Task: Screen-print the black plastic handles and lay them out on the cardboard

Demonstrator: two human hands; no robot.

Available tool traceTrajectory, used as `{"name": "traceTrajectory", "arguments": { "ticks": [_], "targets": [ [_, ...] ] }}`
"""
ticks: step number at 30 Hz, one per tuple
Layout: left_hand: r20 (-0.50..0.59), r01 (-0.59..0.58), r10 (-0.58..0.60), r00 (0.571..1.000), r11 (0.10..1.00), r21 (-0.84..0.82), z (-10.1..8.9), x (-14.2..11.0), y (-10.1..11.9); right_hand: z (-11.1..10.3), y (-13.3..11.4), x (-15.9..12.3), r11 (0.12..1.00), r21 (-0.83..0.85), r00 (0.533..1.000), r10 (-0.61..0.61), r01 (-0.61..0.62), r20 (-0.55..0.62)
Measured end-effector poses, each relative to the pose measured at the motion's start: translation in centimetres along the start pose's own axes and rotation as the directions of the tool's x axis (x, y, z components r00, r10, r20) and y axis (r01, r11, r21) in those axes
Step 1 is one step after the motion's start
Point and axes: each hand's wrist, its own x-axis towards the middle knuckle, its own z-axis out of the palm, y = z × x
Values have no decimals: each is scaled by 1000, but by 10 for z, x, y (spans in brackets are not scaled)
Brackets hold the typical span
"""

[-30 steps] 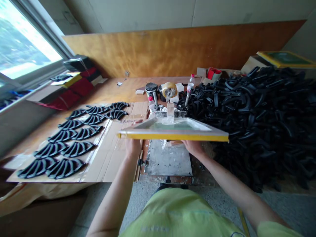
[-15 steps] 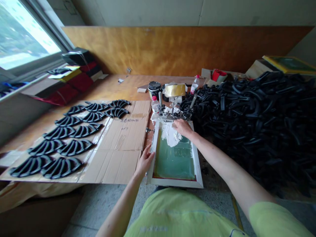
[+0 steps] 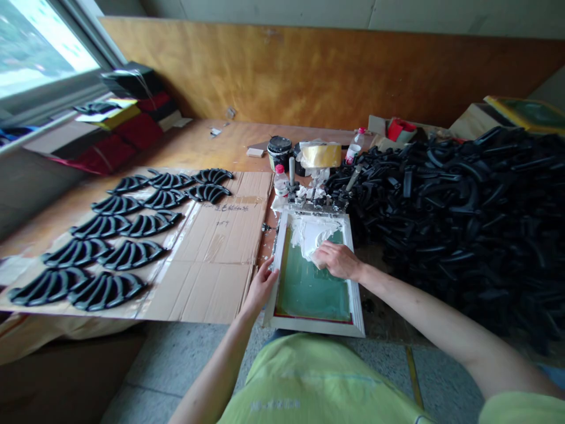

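Note:
A screen-printing frame [image 3: 356,300] with a green mesh [image 3: 309,288] lies in front of me, its far end at a metal hinge clamp [image 3: 315,206]. Thick white ink [image 3: 304,235] covers the far part of the mesh. My right hand [image 3: 338,260] is closed over the mesh, pinching a small white-smeared scraper [image 3: 325,235] at the near edge of the ink; the fingers hide part of the scraper. My left hand [image 3: 263,284] rests against the frame's left side, fingers stretched out and thumb near the rim.
Black curved slatted parts [image 3: 132,254] lie in rows on a cardboard sheet [image 3: 212,259] to the left. A big heap of black plastic parts [image 3: 459,224] rises close on the right. Behind the frame stand bottles [image 3: 281,181], an ink tub [image 3: 279,154] and a yellow block [image 3: 321,156].
My right hand has moved toward me across the mesh, from the clamp end to about its middle, and white ink spreads behind it. The left hand stays at the frame's side.

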Motion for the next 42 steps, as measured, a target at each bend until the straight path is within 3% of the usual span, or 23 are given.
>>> {"name": "traceTrajectory", "arguments": {
  "ticks": [2,6,11,14,17,19,21,23,25,26,27,29,31,32,34,36,37,38,40,42],
  "targets": [
    [-14,-2,2,1000,1000,4,0,-1,1,-5,6,2,1000,28,1000,5,-5,2],
    [-15,4,-4,1000,1000,11,0,-2,5,3,7,7,988,-15,982,153,-156,-111],
    [-12,3,-3,1000,1000,15,0,-4,11,12,-2,-4,994,70,990,90,-83,-106],
    [4,30,-30,1000,999,-26,1,-11,28,-4,11,15,968,125,960,236,-218,-153],
    [43,52,-49,998,996,-72,-1,-24,60,-30,37,44,908,115,887,418,-402,-197],
    [21,38,-36,999,996,-83,-2,-32,88,-46,59,50,857,113,825,515,-503,-234],
    [-27,-16,13,1000,995,-103,0,-33,116,-55,79,36,785,165,726,616,-597,-305],
    [-79,-154,143,987,975,-160,5,-27,142,-52,92,9,677,264,592,732,-687,-336],
    [-124,-313,291,949,923,-223,14,-15,165,-36,93,-20,601,330,528,798,-728,-290],
    [-140,-360,335,932,899,-248,18,-9,174,-24,89,-30,591,345,534,807,-729,-254],
    [-148,-377,349,925,886,-269,23,-3,181,-11,82,-37,610,351,572,791,-710,-217],
    [-168,-359,321,932,879,-314,34,4,184,15,62,-41,708,337,702,693,-620,-163],
    [-181,-290,238,954,883,-368,47,3,170,33,38,-34,793,295,800,586,-532,-133],
    [-145,-204,159,977,900,-384,54,0,157,38,26,-29,819,270,823,553,-507,-131],
    [15,74,-74,997,925,-372,70,-13,125,42,-2,-19,824,235,815,556,-515,-165],
    [180,317,-272,945,897,-308,82,-26,91,41,-31,-14,846,223,824,526,-484,-209],
    [210,372,-321,924,883,-285,84,-31,76,41,-45,-14,883,218,861,459,-416,-217],
    [202,384,-337,919,882,-272,81,-34,63,41,-58,-18,922,219,906,365,-320,-212],
    [87,346,-335,938,914,-213,60,-33,43,40,-72,-35,955,233,958,227,-184,-175],
    [-107,302,-306,946,952,-54,18,-22,28,37,-68,-69,934,213,941,317,-287,-118]
  ]
}}
